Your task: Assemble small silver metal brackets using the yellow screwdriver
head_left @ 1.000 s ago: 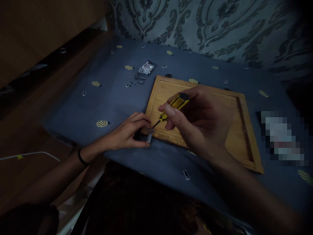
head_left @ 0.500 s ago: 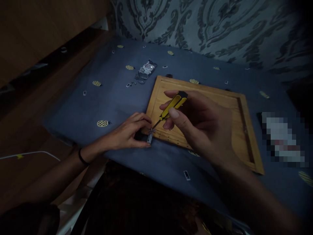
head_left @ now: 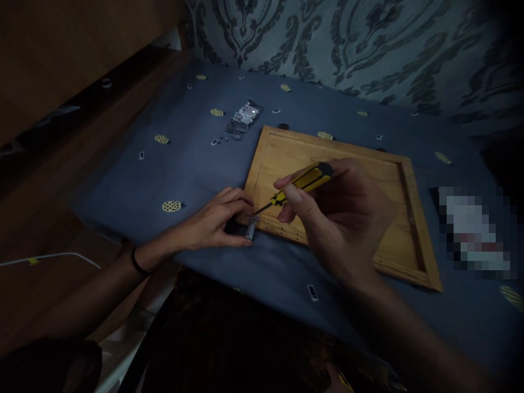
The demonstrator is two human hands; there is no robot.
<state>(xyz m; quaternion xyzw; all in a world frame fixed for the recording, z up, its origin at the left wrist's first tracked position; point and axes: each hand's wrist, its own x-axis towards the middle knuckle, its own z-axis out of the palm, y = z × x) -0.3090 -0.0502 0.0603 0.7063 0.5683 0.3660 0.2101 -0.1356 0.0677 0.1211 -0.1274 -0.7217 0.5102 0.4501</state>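
A wooden panel [head_left: 368,180] with a raised frame lies on a blue patterned sheet [head_left: 135,174]. At its near left corner sits a small metal hinge [head_left: 250,228]. My left hand [head_left: 213,221] pinches that hinge against the panel's edge, fingers closed round it. My right hand [head_left: 344,213] grips a yellow and black screwdriver [head_left: 301,183], its thin tip resting on the hinge. The screwdriver slants down to the left.
More small metal hinge parts and screws [head_left: 241,120] lie on the sheet behind the panel's far left corner. A blurred white object [head_left: 475,232] lies to the right of the panel. A wooden wall panel [head_left: 61,54] rises at the left.
My right hand has tipped the screwdriver's handle lower and further right, turning it, while the tip stays on the hinge. My left hand has not moved.
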